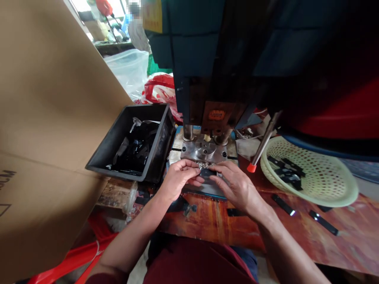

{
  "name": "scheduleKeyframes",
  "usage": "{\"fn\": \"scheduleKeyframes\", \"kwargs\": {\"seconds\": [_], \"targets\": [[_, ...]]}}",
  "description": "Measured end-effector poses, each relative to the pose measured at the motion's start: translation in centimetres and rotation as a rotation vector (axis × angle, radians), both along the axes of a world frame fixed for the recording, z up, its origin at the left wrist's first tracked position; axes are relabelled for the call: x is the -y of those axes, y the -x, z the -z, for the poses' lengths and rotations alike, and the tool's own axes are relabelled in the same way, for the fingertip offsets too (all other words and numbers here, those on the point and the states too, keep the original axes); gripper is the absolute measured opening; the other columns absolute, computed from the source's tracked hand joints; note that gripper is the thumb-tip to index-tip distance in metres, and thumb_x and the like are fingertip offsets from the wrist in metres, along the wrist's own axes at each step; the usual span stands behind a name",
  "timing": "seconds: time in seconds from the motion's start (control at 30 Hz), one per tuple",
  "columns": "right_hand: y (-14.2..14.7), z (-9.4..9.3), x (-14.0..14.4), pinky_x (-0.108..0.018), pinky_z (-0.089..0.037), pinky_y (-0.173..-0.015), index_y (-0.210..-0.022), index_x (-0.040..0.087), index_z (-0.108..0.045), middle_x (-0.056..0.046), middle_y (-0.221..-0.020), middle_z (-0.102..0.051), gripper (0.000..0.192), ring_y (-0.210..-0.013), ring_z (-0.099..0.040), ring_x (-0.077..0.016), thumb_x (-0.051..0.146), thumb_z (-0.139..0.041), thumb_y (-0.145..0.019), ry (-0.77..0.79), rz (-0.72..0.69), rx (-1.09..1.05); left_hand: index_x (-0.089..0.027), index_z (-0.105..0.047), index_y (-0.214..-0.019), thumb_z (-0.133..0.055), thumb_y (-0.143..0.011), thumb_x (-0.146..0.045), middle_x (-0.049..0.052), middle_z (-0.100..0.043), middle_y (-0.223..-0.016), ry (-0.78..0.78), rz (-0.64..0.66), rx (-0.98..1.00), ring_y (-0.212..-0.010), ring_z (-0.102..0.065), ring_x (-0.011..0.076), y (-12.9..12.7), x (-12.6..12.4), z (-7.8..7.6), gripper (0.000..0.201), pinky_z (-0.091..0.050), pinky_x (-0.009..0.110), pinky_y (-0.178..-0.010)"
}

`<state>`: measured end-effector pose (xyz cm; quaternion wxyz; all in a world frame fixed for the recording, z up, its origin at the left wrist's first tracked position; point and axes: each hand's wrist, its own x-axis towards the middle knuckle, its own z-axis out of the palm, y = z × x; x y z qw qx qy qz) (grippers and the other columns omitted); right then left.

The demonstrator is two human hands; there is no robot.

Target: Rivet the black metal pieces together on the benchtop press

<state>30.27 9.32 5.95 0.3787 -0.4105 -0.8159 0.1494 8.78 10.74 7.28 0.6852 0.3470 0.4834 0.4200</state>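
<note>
A small black flat piece (207,172) lies between my two hands, in front of the metal die block (204,150) of a press. My left hand (181,178) is closed, its thumb and fingertips pinching at the left end of the piece. At the other end, my right hand (235,183) has its fingers and thumb on either side of the piece's edge. Just beyond the fingertips is a heap of tiny shiny metal parts (203,165). The fingers partly cover the piece, so its full outline is hidden.
The blue press (195,47) looms overhead. On the left stand a black bin (154,157) of dark scraps and a large cardboard sheet (53,118). A pale green basket (328,173) holds black pieces at right; black strips (323,223) lie on the table. A red-tipped lever (263,144) juts nearby.
</note>
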Motion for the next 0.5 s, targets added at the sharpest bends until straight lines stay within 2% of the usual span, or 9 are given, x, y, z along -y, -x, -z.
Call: {"fn": "scheduleKeyframes", "kwargs": {"seconds": [0.07,0.2,0.37,0.5], "targets": [[0.0,-0.4,-1.1,-0.045,-0.061,-0.092,-0.124,0.023,-0.068,-0.011,-0.112,-0.068,0.023,-0.106,-0.068,-0.0245,0.030,-0.060,-0.104,0.025,0.018,-0.024,-0.012,-0.071,-0.089,-0.082,-0.076,-0.024,0.005,-0.073,-0.070,-0.060,0.004,-0.046,-0.061,-0.074,0.0173,-0.1,-1.0,-0.6,0.021,-0.059,0.024,-0.056],[0.1,-0.7,-4.2,-0.046,-0.058,-0.094,-0.118,0.026,-0.071,-0.009,-0.113,-0.065,0.021,-0.106,-0.065,-0.0246,0.035,-0.065,-0.101,0.072,0.104,-0.073,-0.016,-0.076,-0.091,-0.076,-0.084,-0.028,0.001,-0.071,-0.074,-0.302,-0.056,-0.250,-0.062,-0.068,0.0124,-0.3,-3.8,-1.4,0.013,-0.050,0.021,-0.055],[0.0,0.0,-8.4,-0.045,-0.056,-0.086,-0.112,0.023,-0.075,-0.008,-0.104,-0.063,0.023,-0.093,-0.063,-0.0237,0.037,-0.070,-0.094,0.104,0.151,-0.084,-0.019,-0.079,-0.092,-0.074,-0.085,-0.022,0.001,-0.074,-0.081,-0.525,-0.063,-0.572,-0.069,-0.063,0.0135,-0.5,-7.2,-1.1,0.009,-0.047,0.024,-0.064],[-0.2,0.2,-9.8,-0.042,-0.053,-0.080,-0.109,0.021,-0.077,-0.007,-0.095,-0.062,0.024,-0.085,-0.061,-0.0224,0.036,-0.069,-0.093,0.124,0.148,-0.052,-0.018,-0.079,-0.087,-0.074,-0.084,-0.015,0.003,-0.076,-0.089,-0.599,-0.057,-0.680,-0.074,-0.066,0.0158,-0.7,-8.2,-0.9,0.007,-0.049,0.027,-0.069]]}}
